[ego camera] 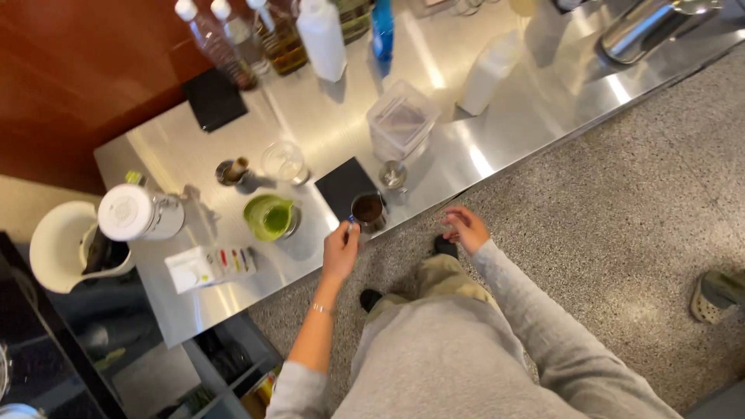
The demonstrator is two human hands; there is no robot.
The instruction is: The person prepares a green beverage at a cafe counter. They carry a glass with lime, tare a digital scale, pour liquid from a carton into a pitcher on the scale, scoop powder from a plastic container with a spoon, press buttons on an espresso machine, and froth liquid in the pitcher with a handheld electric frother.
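Observation:
My left hand (341, 250) reaches to the near edge of a steel counter (466, 147) and pinches a small blue-tipped thing beside a glass of dark liquid (368, 209). The glass stands on a small black scale (346, 185). My right hand (466, 228) hovers off the counter edge, fingers loosely curled, holding nothing. A green bowl (270, 216) sits just left of the scale.
A clear glass (284, 161), a small metal cup (393, 174), a clear lidded box (401, 120), a white canister (138, 212), a small white box (208, 268), bottles (233, 39) at the back, another black pad (214, 98). A white bin (66, 244) stands left. Someone's shoe (718, 295) is at right.

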